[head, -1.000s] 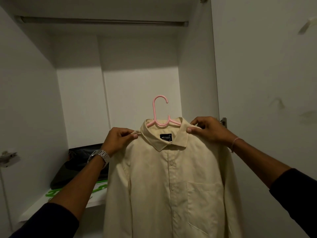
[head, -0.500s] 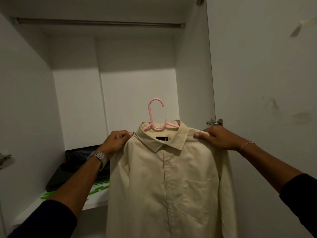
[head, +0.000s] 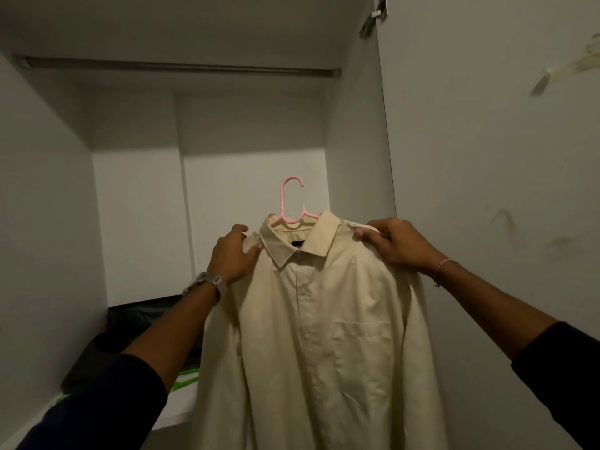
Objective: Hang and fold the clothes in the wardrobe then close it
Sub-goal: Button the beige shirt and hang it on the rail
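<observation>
The shirt (head: 324, 319) on its pink hanger (head: 291, 203) has come up a bit since a second ago, closer to the rail (head: 181, 64) but not hooked yet. Left hand (head: 232, 254) grips one shoulder, right hand (head: 397, 243) pinches the other, so hanging looks next.

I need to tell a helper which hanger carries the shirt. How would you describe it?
Look inside the open wardrobe, below the rail. The cream shirt held up there sits on the pink hanger, its hook poking above the collar. The green hangers lie low on the shelf.
</observation>
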